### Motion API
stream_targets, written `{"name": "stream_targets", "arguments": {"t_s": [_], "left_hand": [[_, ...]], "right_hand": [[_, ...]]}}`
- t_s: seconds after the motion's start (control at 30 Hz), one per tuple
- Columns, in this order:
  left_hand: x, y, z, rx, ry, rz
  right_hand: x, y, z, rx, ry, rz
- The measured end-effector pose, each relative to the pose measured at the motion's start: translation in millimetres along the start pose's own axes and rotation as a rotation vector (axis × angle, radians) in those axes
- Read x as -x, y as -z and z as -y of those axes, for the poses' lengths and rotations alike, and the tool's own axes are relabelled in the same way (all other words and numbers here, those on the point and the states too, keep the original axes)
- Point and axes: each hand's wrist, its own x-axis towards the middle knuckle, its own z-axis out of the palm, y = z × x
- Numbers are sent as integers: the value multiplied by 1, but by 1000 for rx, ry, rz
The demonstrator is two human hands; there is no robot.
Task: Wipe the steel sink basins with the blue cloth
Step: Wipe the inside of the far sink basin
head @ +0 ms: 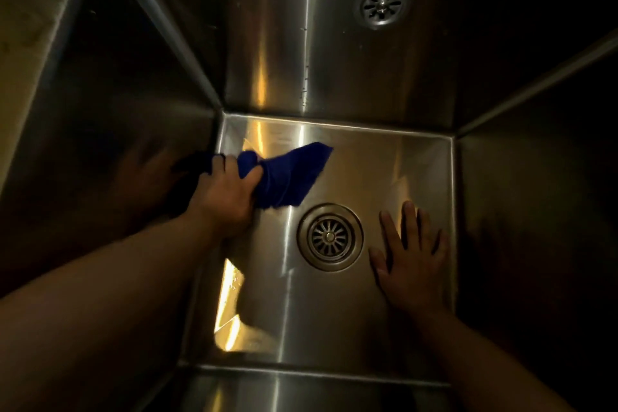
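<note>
I look straight down into a deep steel sink basin [368,164] with shiny walls. My left hand [225,194] grips a bunched blue cloth [289,176] at the basin floor's far left corner; the cloth's loose end fans out to the right over the floor. My right hand [413,254] lies flat on the basin floor with fingers spread, just right of the round drain strainer [330,237]. Both forearms reach down from the near edge.
The far wall mirrors the drain as a reflection [382,5]. The left wall [110,144] and right wall [535,197] are dark and close in. Bright light patches lie on the floor near the left wall [229,304].
</note>
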Motion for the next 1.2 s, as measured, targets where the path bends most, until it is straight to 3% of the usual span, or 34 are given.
{"name": "stream_targets", "arguments": {"t_s": [0.27,0.5,0.6,0.73,0.9,1.1,1.2], "left_hand": [[106,-28,-23,34,-121,256],[149,-39,-42,38,-283,703],[149,-36,-54,152,-218,796],[139,-19,-66,377,-263,952],[136,9,-91,629,-279,990],[135,84,-114,845,-356,1122],[154,124,-99,936,-346,990]], "right_hand": [[-1,9,1,15,-2,76],[-1,22,2,15,-6,185],[-4,22,-1,-8,-13,263],[-11,26,-2,-34,2,375],[-16,49,2,-100,19,519],[-17,108,30,-433,-58,602],[-9,140,45,-561,-98,590]]}}
